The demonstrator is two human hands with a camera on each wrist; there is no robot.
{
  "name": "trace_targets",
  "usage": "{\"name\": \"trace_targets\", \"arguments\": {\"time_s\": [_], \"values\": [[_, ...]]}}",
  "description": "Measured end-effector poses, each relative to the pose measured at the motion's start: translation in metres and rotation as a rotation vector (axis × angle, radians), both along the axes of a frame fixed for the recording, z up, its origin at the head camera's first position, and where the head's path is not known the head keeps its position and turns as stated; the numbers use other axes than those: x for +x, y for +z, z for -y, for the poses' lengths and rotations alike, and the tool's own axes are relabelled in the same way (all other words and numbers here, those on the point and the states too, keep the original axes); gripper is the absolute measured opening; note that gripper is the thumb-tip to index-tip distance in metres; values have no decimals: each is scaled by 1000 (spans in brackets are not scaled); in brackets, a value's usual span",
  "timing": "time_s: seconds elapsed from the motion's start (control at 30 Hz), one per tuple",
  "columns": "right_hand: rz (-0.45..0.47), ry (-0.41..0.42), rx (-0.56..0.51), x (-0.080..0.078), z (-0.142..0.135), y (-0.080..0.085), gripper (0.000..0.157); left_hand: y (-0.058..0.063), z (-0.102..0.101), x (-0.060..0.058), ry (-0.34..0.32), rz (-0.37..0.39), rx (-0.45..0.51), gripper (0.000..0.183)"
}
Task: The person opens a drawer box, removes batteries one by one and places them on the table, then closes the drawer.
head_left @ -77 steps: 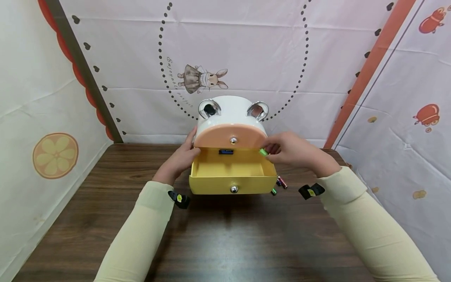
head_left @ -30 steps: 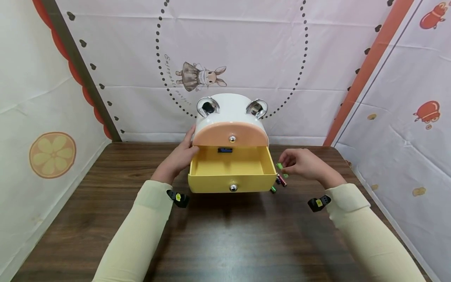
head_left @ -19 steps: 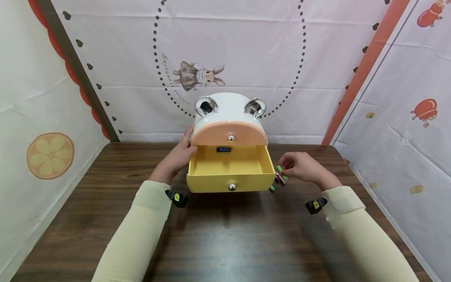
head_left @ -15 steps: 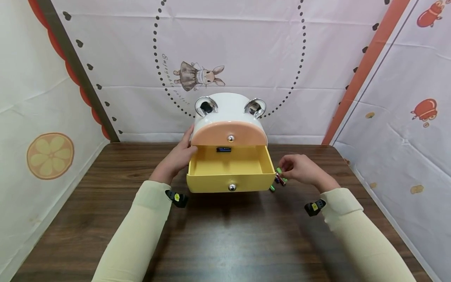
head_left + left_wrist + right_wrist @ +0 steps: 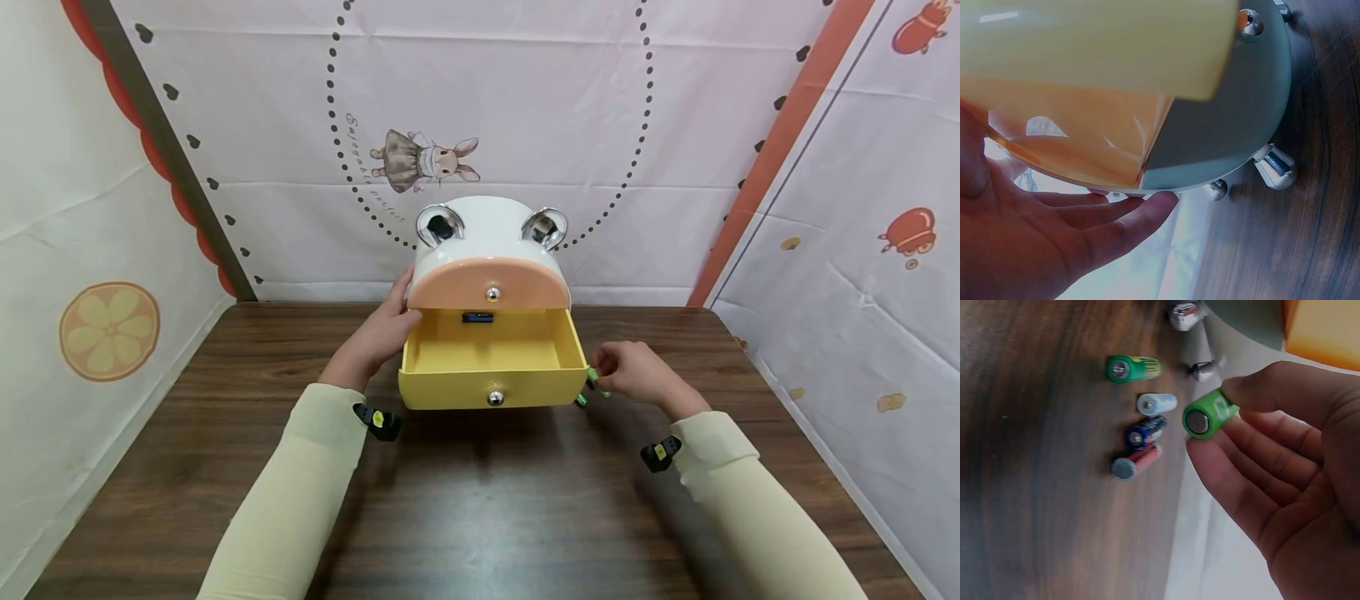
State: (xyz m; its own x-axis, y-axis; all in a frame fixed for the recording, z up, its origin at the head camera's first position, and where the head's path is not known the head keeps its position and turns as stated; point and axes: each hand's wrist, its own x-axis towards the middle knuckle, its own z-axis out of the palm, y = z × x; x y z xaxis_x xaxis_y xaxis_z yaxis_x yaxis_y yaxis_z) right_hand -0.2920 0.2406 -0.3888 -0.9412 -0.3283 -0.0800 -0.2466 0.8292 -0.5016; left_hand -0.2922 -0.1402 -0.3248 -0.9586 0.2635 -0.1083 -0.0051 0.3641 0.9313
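Note:
A white cabinet (image 5: 487, 221) with frog-like silver eyes has its yellow drawer (image 5: 450, 390) pulled out. My left hand (image 5: 375, 340) rests against the cabinet's left side, thumb at the front edge; in the left wrist view its fingers (image 5: 1125, 234) lie nearly straight along the outside. To the right of the drawer, my right hand (image 5: 636, 372) pinches a green battery (image 5: 1210, 414) between thumb and fingertips, over the tabletop. A blue-black battery (image 5: 477, 317) sits at the back of the drawer.
In the right wrist view lie a green-yellow battery (image 5: 1135, 369), a pale one (image 5: 1159, 404), a dark blue battery (image 5: 1146, 432) and a red battery (image 5: 1138, 461) on the wooden table (image 5: 480, 508). Silver feet (image 5: 1275, 167) support the cabinet. Printed cloth (image 5: 525, 100) hangs behind.
From the drawer's right edge, my right hand has moved right and down beside the drawer, with a green battery between its fingers. The left hand stays at the cabinet's side.

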Motion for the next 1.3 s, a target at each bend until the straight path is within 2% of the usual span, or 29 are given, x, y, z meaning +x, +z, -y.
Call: {"name": "trace_targets", "arguments": {"time_s": [0.13,0.33,0.47,0.6,0.8,0.9,1.3], "values": [[1,-17,31,0,1,-7,18,-5,1,-5,3,6,12,74],[-24,-43,72,0,6,-13,17,-21,5,-16,13,-10,10,74],[-38,-41,102,0,10,-17,18,-25,6,-18,20,-28,10,75],[-34,-46,127,1,13,-20,19,-20,4,-16,19,-19,16,75],[1,-76,142,1,15,-24,20,-3,0,-4,4,-10,27,75],[24,-90,141,1,16,-26,20,1,-1,-1,-2,-13,20,75],[17,-67,176,2,16,-31,9,-1,-1,-2,1,-14,23,76]]}}
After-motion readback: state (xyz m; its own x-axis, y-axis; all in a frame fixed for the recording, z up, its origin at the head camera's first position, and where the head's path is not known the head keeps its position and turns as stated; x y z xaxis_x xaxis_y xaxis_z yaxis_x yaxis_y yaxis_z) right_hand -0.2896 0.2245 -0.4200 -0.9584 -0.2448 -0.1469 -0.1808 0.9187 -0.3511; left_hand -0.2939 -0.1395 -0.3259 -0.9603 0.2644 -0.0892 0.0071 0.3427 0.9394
